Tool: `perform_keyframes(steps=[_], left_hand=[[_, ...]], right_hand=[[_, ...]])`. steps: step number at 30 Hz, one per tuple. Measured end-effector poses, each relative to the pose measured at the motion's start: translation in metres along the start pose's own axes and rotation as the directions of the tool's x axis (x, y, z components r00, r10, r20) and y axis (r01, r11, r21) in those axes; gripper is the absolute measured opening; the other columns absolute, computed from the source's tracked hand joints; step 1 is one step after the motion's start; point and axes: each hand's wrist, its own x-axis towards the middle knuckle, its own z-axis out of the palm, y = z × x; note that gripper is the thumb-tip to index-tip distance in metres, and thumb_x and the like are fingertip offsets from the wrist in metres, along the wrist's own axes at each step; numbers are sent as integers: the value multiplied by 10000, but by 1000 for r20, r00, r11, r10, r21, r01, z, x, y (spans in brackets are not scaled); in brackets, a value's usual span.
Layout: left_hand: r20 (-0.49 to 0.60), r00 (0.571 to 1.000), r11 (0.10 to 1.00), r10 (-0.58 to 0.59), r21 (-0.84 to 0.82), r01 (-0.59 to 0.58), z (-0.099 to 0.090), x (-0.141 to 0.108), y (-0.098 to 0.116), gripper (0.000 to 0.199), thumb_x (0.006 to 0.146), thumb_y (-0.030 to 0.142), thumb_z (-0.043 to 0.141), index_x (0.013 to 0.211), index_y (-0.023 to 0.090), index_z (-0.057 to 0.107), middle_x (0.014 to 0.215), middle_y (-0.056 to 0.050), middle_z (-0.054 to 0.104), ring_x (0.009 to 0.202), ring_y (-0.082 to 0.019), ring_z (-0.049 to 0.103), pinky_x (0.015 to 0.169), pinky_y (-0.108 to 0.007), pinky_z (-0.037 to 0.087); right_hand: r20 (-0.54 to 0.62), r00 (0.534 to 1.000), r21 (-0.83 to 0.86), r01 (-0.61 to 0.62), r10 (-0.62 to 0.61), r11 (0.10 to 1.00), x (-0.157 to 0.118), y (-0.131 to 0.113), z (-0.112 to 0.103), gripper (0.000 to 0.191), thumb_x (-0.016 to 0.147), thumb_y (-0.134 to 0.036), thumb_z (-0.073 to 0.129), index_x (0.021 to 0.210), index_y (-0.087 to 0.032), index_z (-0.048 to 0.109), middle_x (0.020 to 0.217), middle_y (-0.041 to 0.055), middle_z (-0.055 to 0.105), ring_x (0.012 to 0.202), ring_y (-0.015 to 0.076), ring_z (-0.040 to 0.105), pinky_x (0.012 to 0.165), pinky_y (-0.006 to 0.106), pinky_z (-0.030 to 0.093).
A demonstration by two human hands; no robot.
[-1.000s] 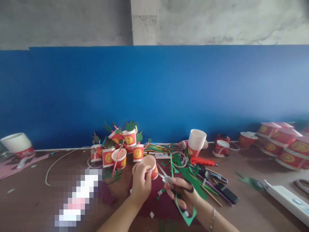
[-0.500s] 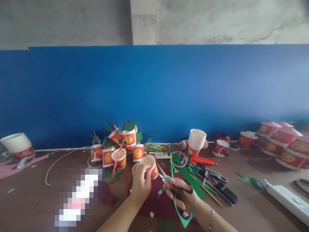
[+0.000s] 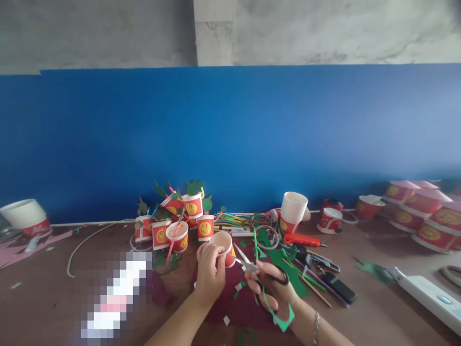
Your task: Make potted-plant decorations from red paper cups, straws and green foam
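My left hand [image 3: 210,270] is closed on the near-left rim of a red paper cup [image 3: 229,260] with a pale inside. In my right hand [image 3: 273,288] is a pair of black-handled scissors [image 3: 248,265], its fingers in the loops. The blades are spread, tips beside the cup's right side; whether they touch it I cannot tell. A curved green paper strip [image 3: 287,318] hangs at the right hand, and how it is held there is hidden. Beneath both hands lies a dark red sheet [image 3: 248,305] with small white and green scraps on it.
Several decorated red cups [image 3: 177,236] with straws and green cutouts cluster at the back left. Coloured straws [image 3: 245,221], a white cup stack [image 3: 293,211], an orange-handled tool [image 3: 301,239] and a black key fob [image 3: 338,287] lie right of centre. A blue wall panel [image 3: 230,134] stands behind.
The green strip at my right hand has swung up and to the right. My right hand and the scissors have shifted slightly; my left hand stays on the cup.
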Motion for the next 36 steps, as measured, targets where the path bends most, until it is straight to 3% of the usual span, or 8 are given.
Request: perform_keyframes(steps=[6,10,13,17,21,29,33,36], left_hand=[[-13,1000,1000,17,4,-17,2,0,-3,102,848,117,457,877,201,508,745,-23,592,752,-190,584,831,-390,423],[-18,1000,1000,7,1,-7,1,-1,-2,103,850,124,439,879,200,503,748,-30,586,760,-198,582,796,-382,445],[1,1000,1000,-18,-6,18,0,-1,0,106,854,126,423,865,199,499,748,-32,583,778,-203,582,770,-368,457],[-2,1000,1000,-12,-4,12,0,0,0,87,858,133,434,872,196,492,745,-33,567,760,-197,568,738,-352,463],[-16,1000,1000,2,12,-1,1,0,-1,79,859,130,453,875,199,487,740,-30,564,752,-194,569,747,-354,460],[10,1000,1000,-13,15,12,-2,2,3,103,862,128,421,852,193,500,727,-26,575,754,-195,580,786,-377,447],[-1,1000,1000,-7,24,7,-1,2,2,90,859,141,435,862,196,506,735,-28,586,751,-196,588,776,-371,453],[-14,1000,1000,5,26,-5,1,1,0,78,853,145,455,872,199,509,738,-27,593,751,-198,592,779,-369,453]], right_hand=[[-45,978,-551,147,-205,821,-9,7,22,288,629,-379,731,678,-126,601,481,-59,504,373,40,429,336,145,243],[-8,998,-204,66,-69,977,-6,3,11,378,723,-501,605,777,-127,595,541,-46,538,271,13,344,282,159,163],[50,998,104,-31,25,994,-1,-2,-2,461,765,-577,498,761,-124,584,540,-58,499,237,-13,262,270,151,140],[24,998,-148,58,-55,987,-3,-3,2,401,736,-519,585,772,-120,592,542,-30,564,246,17,369,251,147,151],[-44,994,-494,63,-97,867,-10,0,19,314,641,-401,727,742,-134,597,474,-62,539,282,38,419,273,140,220],[28,999,92,-36,34,995,-2,-3,1,479,699,-599,538,764,-127,587,539,-57,516,232,-13,258,264,152,124],[3,996,-249,83,-84,965,-5,-3,8,388,707,-515,599,743,-129,583,524,-36,553,249,25,352,270,163,162],[-42,976,-575,152,-215,804,-10,0,20,275,646,-373,713,660,-135,577,485,-55,512,369,44,426,340,149,238]])
